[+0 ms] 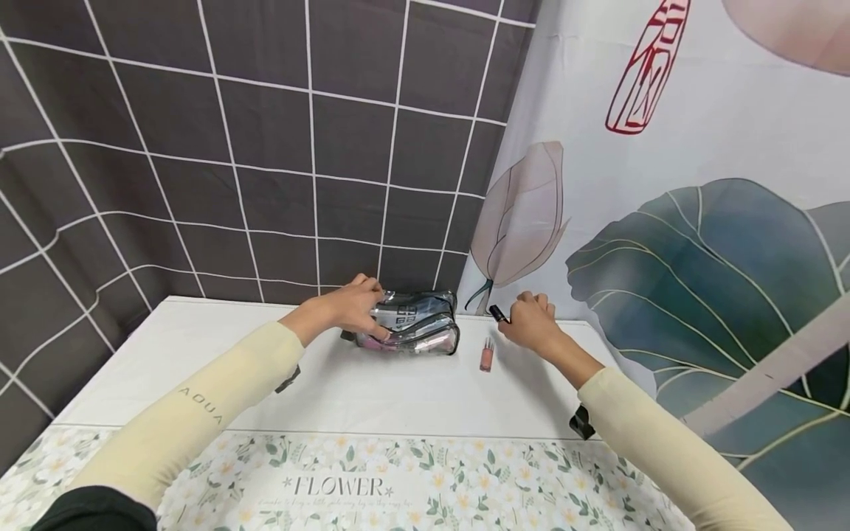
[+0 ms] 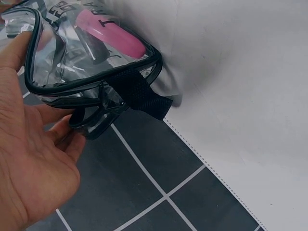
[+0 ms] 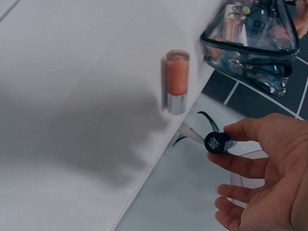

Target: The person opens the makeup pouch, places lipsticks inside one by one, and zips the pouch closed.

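Observation:
A clear cosmetic bag (image 1: 425,322) with black piping lies at the back of the white tabletop. My left hand (image 1: 358,306) grips its left end, thumb on the near side and fingers behind. Through the plastic, a pink tube (image 2: 110,33) shows in the left wrist view, beside a black strap tab (image 2: 139,94). Thumb and fingers of my right hand (image 1: 531,323) pinch a small black-ended cosmetic tube (image 3: 217,142), raised near the back edge; its label is too small to read. Between bag and right hand, a coral lip gloss (image 3: 177,79) with a silver-looking cap lies apart from both.
The white tabletop (image 1: 372,405) meets a dark grid-patterned cloth (image 1: 265,199) and a leaf-printed white curtain (image 1: 571,74) behind. A floral cloth (image 1: 319,509) covers the front. A black object (image 1: 582,422) lies by the right forearm, another (image 1: 288,380) by the left.

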Motion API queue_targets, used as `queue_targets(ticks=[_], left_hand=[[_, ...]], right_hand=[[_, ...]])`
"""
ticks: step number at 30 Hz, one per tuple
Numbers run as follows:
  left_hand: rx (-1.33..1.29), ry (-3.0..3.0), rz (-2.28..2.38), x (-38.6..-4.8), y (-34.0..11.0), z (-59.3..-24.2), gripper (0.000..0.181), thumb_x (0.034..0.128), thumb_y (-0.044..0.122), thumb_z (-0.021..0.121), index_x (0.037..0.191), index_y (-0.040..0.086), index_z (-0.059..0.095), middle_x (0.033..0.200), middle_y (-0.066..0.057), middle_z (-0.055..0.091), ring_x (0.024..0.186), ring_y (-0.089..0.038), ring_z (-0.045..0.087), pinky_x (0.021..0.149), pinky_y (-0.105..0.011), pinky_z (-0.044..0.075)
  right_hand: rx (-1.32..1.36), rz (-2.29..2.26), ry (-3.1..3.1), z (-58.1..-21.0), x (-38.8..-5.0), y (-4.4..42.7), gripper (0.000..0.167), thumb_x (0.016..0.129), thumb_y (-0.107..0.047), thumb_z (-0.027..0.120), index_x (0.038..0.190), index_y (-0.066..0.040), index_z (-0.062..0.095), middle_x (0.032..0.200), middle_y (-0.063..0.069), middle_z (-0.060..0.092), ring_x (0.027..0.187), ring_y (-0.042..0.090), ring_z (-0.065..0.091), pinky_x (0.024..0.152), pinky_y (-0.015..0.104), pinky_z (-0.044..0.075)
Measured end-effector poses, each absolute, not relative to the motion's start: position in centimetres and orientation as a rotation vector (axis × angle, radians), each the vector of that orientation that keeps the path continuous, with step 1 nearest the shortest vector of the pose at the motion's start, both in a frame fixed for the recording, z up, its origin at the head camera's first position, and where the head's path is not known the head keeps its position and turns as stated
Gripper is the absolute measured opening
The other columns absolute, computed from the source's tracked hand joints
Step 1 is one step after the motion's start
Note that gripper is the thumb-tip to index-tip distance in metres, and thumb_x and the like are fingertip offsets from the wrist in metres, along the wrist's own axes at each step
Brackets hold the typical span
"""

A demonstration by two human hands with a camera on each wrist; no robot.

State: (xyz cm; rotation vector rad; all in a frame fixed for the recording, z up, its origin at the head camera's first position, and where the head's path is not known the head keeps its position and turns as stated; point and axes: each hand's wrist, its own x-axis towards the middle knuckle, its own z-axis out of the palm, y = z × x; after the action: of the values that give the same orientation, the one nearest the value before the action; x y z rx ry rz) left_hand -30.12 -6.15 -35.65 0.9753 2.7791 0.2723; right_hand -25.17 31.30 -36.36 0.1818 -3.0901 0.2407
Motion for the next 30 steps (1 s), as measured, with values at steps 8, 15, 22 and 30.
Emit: queue_targets(ticks=[8,15,22,30], left_hand=[[0.980,2.778,0.280,-30.0,-6.1,-35.8,0.096,0.0938,0.055,0.078,0.161,-0.009,0.054,0.165,-0.023,0.052,0.149,-0.038,0.044,0.129,-0.055,0.046],[0.993,2.780,0.279,-30.2,-5.9,-35.7,0.095,0.0948,0.055,0.078,0.161,-0.009,0.054,0.164,-0.023,0.052,0.149,-0.038,0.044,0.128,-0.055,0.046],[1.005,2.792,0.226,-30.2,-5.8,-36.1,0.096,0.0946,0.058,0.076,0.161,-0.008,0.055,0.165,-0.024,0.052,0.149,-0.040,0.045,0.129,-0.057,0.046],[0.993,2.788,0.222,-30.2,-6.1,-35.9,0.096,0.0959,0.057,0.076,0.162,-0.009,0.054,0.166,-0.023,0.051,0.151,-0.039,0.043,0.129,-0.057,0.045]], right_hand=[[0.255,0.270,-3.004,-36.0,-25.7,30.7,0.046,0.105,-0.023,0.066,0.061,-0.009,0.059,0.160,0.040,0.055,0.146,0.062,0.044,0.108,0.070,0.041],[0.283,0.297,-2.943,-35.5,-25.7,29.9,0.042,0.105,-0.021,0.069,0.066,-0.006,0.068,0.161,0.038,0.056,0.146,0.060,0.045,0.109,0.071,0.041],[0.301,0.328,-2.902,-35.2,-25.7,29.0,0.030,0.104,-0.022,0.074,0.086,0.002,0.079,0.166,0.036,0.051,0.146,0.058,0.045,0.114,0.071,0.039],[0.357,0.401,-2.852,-34.4,-25.6,27.9,0.028,0.106,-0.021,0.074,0.103,0.006,0.079,0.170,0.037,0.046,0.149,0.058,0.042,0.119,0.072,0.036]])
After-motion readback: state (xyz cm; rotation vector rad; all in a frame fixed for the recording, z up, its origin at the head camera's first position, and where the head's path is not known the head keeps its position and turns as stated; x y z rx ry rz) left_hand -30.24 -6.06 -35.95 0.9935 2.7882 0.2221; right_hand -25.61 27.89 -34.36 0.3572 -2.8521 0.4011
